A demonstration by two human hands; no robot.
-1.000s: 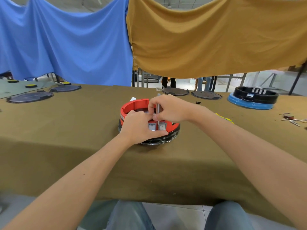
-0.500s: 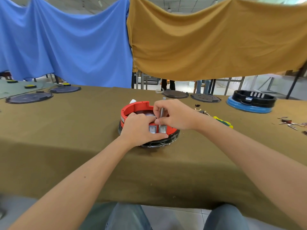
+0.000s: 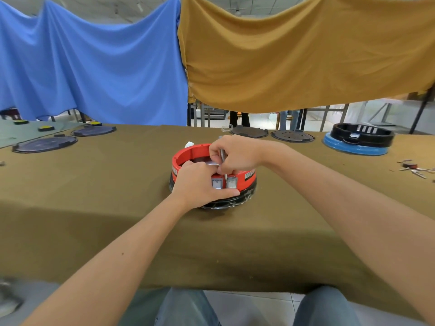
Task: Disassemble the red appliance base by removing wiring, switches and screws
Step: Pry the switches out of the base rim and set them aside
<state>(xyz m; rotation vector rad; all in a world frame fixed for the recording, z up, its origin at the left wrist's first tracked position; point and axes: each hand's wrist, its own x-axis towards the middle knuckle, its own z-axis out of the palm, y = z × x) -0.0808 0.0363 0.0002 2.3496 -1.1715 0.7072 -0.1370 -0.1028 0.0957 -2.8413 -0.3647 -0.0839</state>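
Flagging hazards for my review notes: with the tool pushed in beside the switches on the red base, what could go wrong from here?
1. The thin metal tool in the right hand points down beside the two grey rocker switches, close to the left hand; a slip could jab its thumb.
2. The round red appliance base is steadied only by that left hand's grip, so prying might shift it on the brown tablecloth.
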